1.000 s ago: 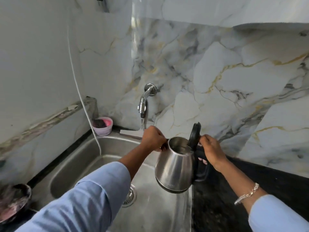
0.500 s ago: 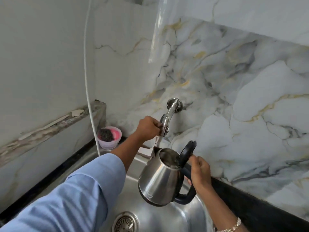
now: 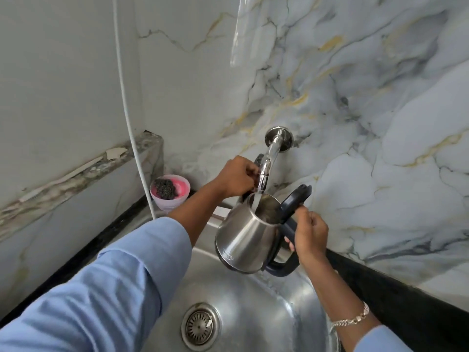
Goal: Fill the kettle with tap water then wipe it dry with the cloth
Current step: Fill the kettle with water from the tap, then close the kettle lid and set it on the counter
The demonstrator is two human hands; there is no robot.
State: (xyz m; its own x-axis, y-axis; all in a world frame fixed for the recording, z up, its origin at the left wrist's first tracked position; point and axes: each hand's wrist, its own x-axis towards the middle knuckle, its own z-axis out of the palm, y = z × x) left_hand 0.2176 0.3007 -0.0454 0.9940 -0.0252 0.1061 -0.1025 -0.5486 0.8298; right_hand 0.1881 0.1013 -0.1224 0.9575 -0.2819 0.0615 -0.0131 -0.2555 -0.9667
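Note:
A steel kettle [image 3: 247,237] with a black handle and its black lid [image 3: 295,199] flipped up hangs tilted over the steel sink [image 3: 253,301]. My right hand [image 3: 311,236] grips the kettle's handle. The chrome wall tap [image 3: 269,161] sits right above the kettle's mouth, and a stream of water [image 3: 256,201] runs from it into the kettle. My left hand [image 3: 234,176] is closed on the tap's lever, beside the spout. No cloth is in view.
A pink bowl [image 3: 170,190] holding a dark scrubber stands at the sink's back left corner. A white cord [image 3: 127,105] hangs down the left wall. The sink drain [image 3: 200,326] lies below. A black counter [image 3: 396,288] runs along the right under the marble wall.
The kettle has moved left and under the tap. My left hand went from the kettle's rim up to the tap lever, and water now flows into the kettle.

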